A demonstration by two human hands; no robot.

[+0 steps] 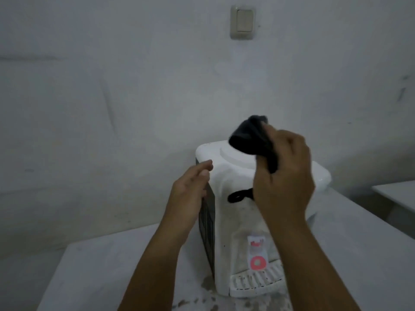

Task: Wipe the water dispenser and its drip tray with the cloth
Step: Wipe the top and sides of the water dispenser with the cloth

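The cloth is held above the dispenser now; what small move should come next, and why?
Probably lower the right hand so the dark cloth meets the water dispenser top. The cloth hangs just above it, while the left hand rests against the dispenser's left side.

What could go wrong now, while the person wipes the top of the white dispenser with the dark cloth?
1. The right hand grips the dark cloth bunched up, so it may wipe only a narrow strip of the dispenser top.
2. The left hand only rests against the side, so a hard push might shift the unit.
3. The drip tray looks speckled and could be forgotten.
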